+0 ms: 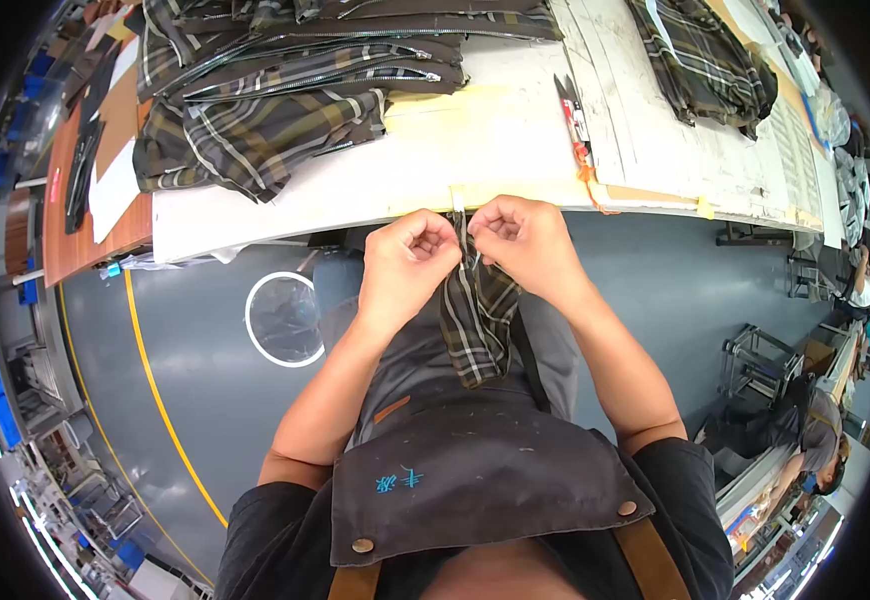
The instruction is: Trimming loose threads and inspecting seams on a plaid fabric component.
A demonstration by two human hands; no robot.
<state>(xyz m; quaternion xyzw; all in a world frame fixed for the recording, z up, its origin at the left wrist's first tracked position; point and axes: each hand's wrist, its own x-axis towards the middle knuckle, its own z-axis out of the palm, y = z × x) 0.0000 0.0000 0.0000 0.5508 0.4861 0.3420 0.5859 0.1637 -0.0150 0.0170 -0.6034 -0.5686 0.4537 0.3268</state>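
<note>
At the front edge of the white worktable [285,218], a plaid fabric piece [477,335] in dark brown, olive and white hangs down over my lap. My left hand [410,262] pinches its upper end from the left, fingers curled. From the right, my right hand [525,245] pinches the same end, thumb against the fingers. The two hands nearly meet over a narrow strip of the cloth. Fingertips hide just how the edge is held.
Plaid pieces with zippers [325,80] are piled at the table's back left. More plaid cloth [705,65] lies back right. A red-handled pointed tool [575,125] with orange cord lies right of my hands. A co-worker [805,440] sits at lower right.
</note>
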